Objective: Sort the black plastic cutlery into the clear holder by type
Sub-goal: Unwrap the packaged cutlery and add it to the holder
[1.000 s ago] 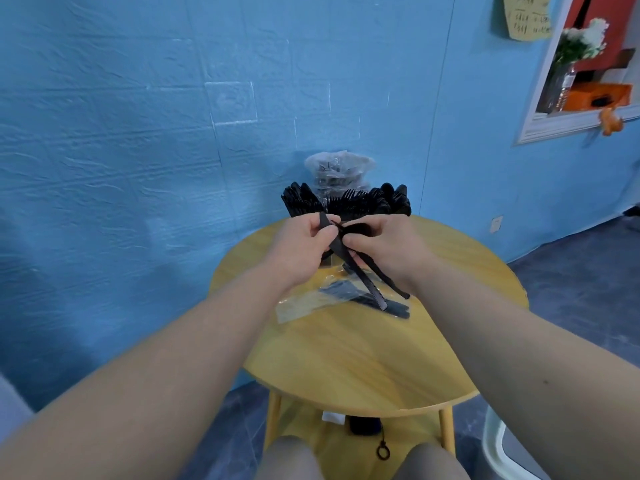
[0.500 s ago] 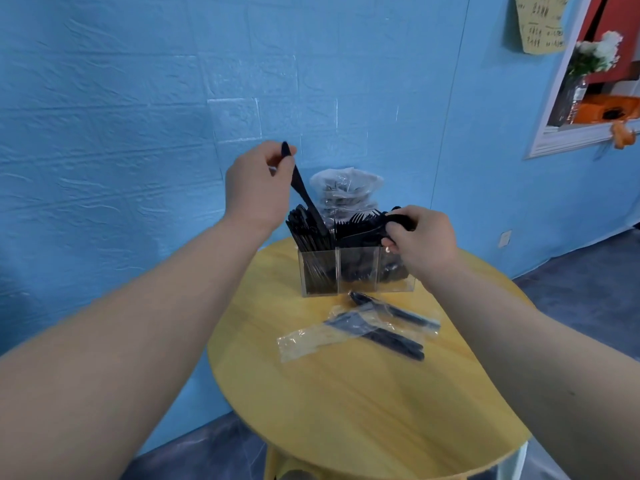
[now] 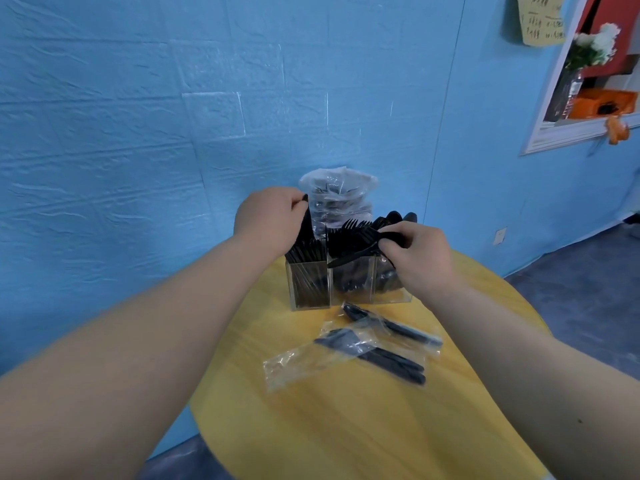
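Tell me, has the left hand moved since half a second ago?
Yes. The left hand, pinching a black knife, has come down toward the clear holder; its knife now enters the left compartment.

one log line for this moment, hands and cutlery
left hand: lowering knife into holder left slot | right hand: holding black piece over middle slot | table: wrapped cutlery packs remain
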